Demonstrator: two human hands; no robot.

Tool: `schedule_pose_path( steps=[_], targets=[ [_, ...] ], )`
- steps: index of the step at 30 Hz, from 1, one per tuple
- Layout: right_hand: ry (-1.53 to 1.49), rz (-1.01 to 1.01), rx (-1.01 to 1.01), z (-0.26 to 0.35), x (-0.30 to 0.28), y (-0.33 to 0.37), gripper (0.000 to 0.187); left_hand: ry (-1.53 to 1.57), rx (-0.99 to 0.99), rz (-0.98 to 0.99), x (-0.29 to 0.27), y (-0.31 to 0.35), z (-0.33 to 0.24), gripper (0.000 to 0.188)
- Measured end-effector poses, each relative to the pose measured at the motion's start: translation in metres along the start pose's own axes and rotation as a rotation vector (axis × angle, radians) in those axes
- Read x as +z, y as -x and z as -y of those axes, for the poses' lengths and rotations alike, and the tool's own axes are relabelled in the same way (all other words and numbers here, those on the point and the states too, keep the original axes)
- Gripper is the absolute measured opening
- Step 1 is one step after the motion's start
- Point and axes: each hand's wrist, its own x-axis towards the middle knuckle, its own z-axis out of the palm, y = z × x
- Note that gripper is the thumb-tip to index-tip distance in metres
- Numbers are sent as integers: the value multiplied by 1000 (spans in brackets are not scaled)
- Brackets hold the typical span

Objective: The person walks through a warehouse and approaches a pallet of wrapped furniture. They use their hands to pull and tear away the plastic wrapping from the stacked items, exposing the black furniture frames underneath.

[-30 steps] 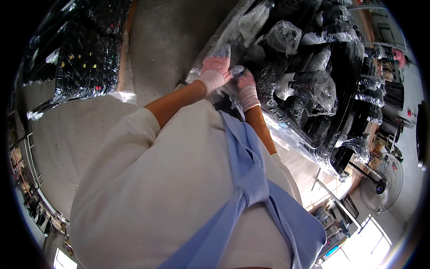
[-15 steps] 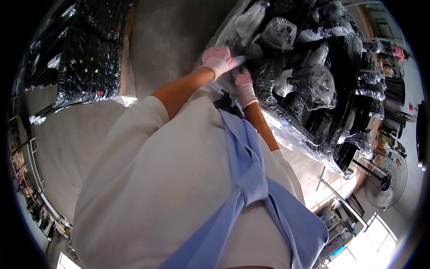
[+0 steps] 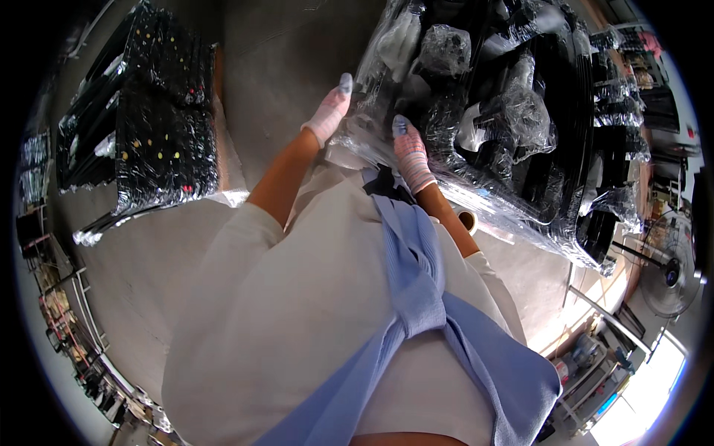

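My left hand (image 3: 329, 111), in a pink-and-white striped glove with grey fingertips, is at the near left corner of a large film-wrapped stack of black parts (image 3: 513, 201). Its visible fingers are stretched out, with nothing seen in them. To its right, my right hand (image 3: 412, 154), gloved alike, lies against the stack's near edge, its visible grey-tipped fingers extended. Clear stretch film (image 3: 355, 137) bunches between the two hands. Behind my right forearm shows a white roll with a brown core (image 3: 467, 221). Some fingers of both hands are hidden.
A second stack of film-wrapped black parts (image 3: 160, 137) with coloured dots stands on the left on a brown board. Grey concrete floor (image 3: 286, 44) lies between the stacks. At the right are a standing fan (image 3: 669, 271) and a metal frame (image 3: 610, 320); shelving (image 3: 82, 312) lines the left.
My hands, close together at the stack's corner before, have moved apart, the left one to the left. The view has shifted, and the white roll has come into sight by my right forearm.
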Motion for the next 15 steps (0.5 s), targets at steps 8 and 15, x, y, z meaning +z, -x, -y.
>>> schedule_pose_path(
  steps=[8, 15],
  targets=[
    [34, 33, 13, 20, 6, 13, 37, -305, 425, 16, 12, 37, 3, 38],
    [165, 141, 144, 30, 5, 4, 35, -581, 538, -13, 21, 24, 4, 42]
  ],
)
